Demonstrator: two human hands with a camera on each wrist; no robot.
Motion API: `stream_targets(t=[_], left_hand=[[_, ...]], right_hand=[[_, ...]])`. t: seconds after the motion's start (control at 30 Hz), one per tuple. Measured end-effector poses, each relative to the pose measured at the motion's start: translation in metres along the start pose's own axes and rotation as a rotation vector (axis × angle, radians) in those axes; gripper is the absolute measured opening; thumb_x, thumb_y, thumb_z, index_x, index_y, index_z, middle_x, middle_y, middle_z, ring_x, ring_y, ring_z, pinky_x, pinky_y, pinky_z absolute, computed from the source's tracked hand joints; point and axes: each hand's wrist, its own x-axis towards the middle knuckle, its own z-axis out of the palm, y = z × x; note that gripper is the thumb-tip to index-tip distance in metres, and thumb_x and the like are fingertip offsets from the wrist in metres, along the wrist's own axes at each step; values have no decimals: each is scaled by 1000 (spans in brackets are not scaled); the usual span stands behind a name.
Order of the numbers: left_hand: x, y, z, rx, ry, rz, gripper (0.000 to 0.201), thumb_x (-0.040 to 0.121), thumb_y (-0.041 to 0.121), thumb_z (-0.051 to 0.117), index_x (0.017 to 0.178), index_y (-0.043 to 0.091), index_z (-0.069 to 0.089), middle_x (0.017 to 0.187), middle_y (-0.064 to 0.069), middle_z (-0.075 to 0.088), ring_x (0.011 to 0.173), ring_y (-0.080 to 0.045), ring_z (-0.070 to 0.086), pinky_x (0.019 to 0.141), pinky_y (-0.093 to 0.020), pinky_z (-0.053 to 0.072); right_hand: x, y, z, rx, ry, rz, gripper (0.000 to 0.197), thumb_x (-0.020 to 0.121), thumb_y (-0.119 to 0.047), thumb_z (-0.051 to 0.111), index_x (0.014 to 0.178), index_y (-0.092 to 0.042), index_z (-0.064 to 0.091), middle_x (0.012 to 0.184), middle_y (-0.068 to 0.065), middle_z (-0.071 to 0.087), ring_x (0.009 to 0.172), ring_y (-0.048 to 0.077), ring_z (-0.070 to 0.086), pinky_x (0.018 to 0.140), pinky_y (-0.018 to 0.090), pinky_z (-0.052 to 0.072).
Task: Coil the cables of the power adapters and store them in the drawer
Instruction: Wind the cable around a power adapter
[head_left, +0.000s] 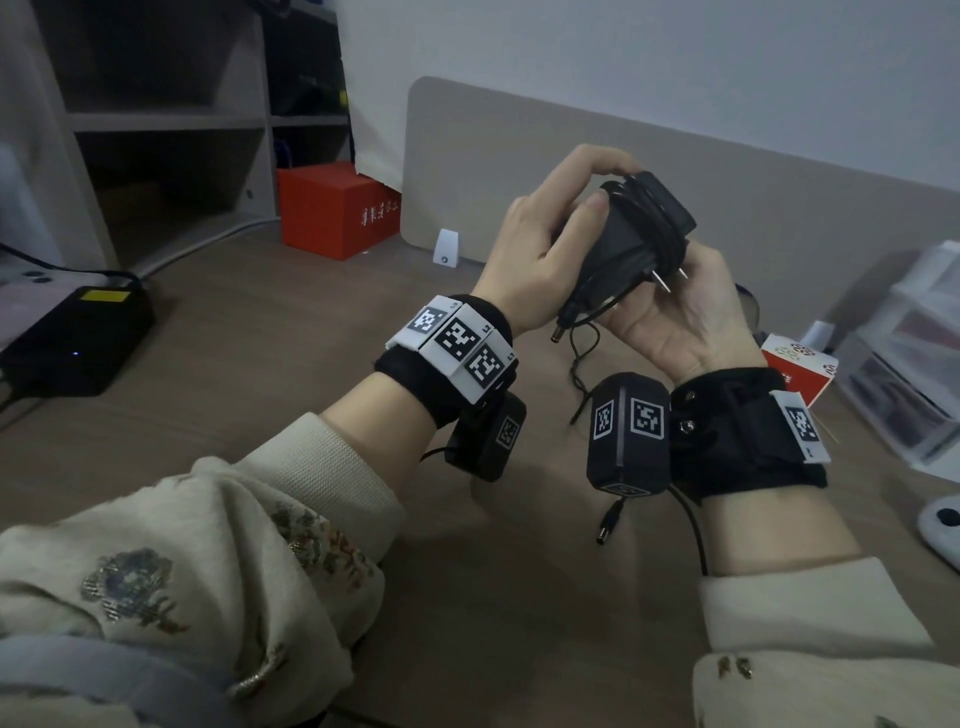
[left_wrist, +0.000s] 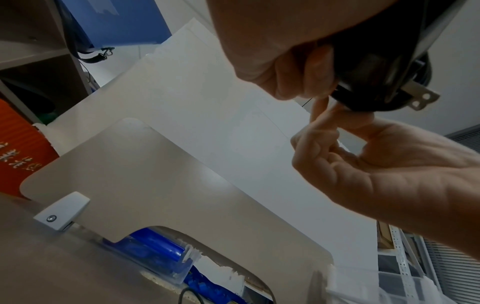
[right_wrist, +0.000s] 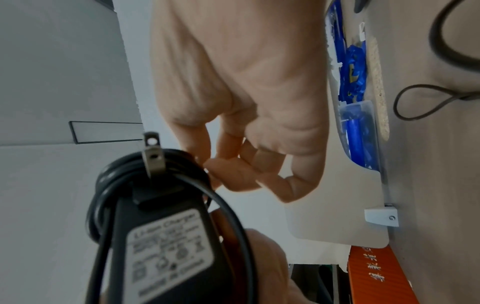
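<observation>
Fingers of the left hand (head_left: 545, 249) curl over the upper, far end of the black power adapter (head_left: 631, 244), thumb pressed on its near face; the grip is closed around body and wound cable (head_left: 657, 218) together. The right hand (head_left: 680, 317) lies palm-up beneath the adapter, fingers bent round its lower right side beside the two flat metal prongs (head_left: 670, 278); how firmly these fingers press is hard to judge from the head view.

The adapter is held in the air above the wooden desk (head_left: 260, 364), between the two hands. Its long axis runs obliquely, from upper right, away from the person, to lower left, toward the wrists. The prongs point down and to the right, toward the right palm. Several turns of cable encircle the body crosswise near its upper end. A loose tail leaves the lower end, hangs between the wrists, and ends in a barrel plug (head_left: 558, 332).

In the right wrist view the rating label (right_wrist: 168, 255) faces the camera and the prongs (right_wrist: 153, 156) stand uppermost.

Surroundings: a beige divider panel (head_left: 519, 156) behind the hands, a red box (head_left: 332, 208) at left, clear plastic drawers (head_left: 904, 364) at right.
</observation>
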Motion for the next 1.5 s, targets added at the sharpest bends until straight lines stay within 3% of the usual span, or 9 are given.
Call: stream_targets(t=[0.07, 0.13, 0.53, 0.77, 0.9, 1.0, 1.1, 1.27, 1.5], left_hand=[[0, 1, 0, -14, -14, 4, 30, 96, 24, 34, 114, 10, 54, 71, -28, 57, 54, -39, 47, 51, -49, 40], [-1, 1, 1, -8, -41, 25, 28, 96, 24, 34, 113, 14, 54, 76, -30, 60, 58, -41, 51, 53, -52, 41], [-4, -1, 8, -60, -68, 45, 26, 96, 24, 37, 113, 16, 54, 72, -30, 58, 53, -42, 50, 48, -50, 41], [-4, -3, 7, -84, -104, 60, 23, 97, 26, 39, 109, 12, 53, 68, -29, 58, 49, -39, 48, 45, -46, 37], [-4, -5, 6, -80, -44, 24, 20, 96, 21, 42, 101, 6, 54, 57, -25, 53, 45, -31, 45, 43, -35, 33], [-4, -10, 6, -26, 14, -35, 14, 97, 11, 45, 96, 1, 55, 53, -18, 49, 45, -17, 41, 45, -27, 30], [-2, -17, 6, 36, 105, -113, 16, 96, 11, 46, 90, -1, 54, 51, -7, 50, 45, -16, 44, 46, -25, 32], [-1, -27, 6, 141, 149, -247, 14, 97, 20, 47, 85, 13, 50, 55, 5, 55, 51, -11, 53, 49, -21, 39], [3, -31, 7, 295, 140, -402, 28, 102, 38, 45, 79, 22, 44, 72, 1, 63, 73, -17, 62, 64, -27, 44]], right_hand=[[-2, -1, 3, -49, 14, -1, 51, 76, -33, 76, 115, -4, 59, 119, 15, 56, 112, 30, 53, 108, 45, 35], [-5, -3, 4, -69, 26, 26, 49, 93, -51, 52, 104, -6, 67, 106, 12, 67, 104, 28, 63, 103, 46, 44], [-12, -8, 12, -129, 43, -27, 57, 101, -31, 41, 60, -11, 74, 71, 5, 69, 68, 17, 67, 74, 31, 53], [-11, -5, 13, -82, 134, -59, 19, 78, -24, 59, 69, -8, 65, 71, 7, 60, 67, 18, 60, 69, 29, 49], [-7, -5, 13, -143, 121, -76, 30, 98, -29, 51, 84, -7, 64, 76, 7, 64, 70, 18, 64, 63, 28, 55], [3, -3, 8, -269, 300, -147, 43, 94, -44, 56, 102, -4, 69, 95, 13, 66, 87, 25, 65, 75, 35, 55], [8, -1, 7, -373, 364, -178, 64, 90, -59, 53, 118, -3, 66, 103, 11, 62, 91, 24, 59, 66, 33, 46], [9, 5, 8, -530, 310, -106, 44, 93, -58, 49, 106, -21, 70, 88, -7, 67, 80, 11, 61, 68, 28, 44], [11, 11, 11, -644, 329, -52, 46, 93, -57, 52, 121, -22, 60, 111, -2, 66, 99, 18, 66, 78, 37, 51]])
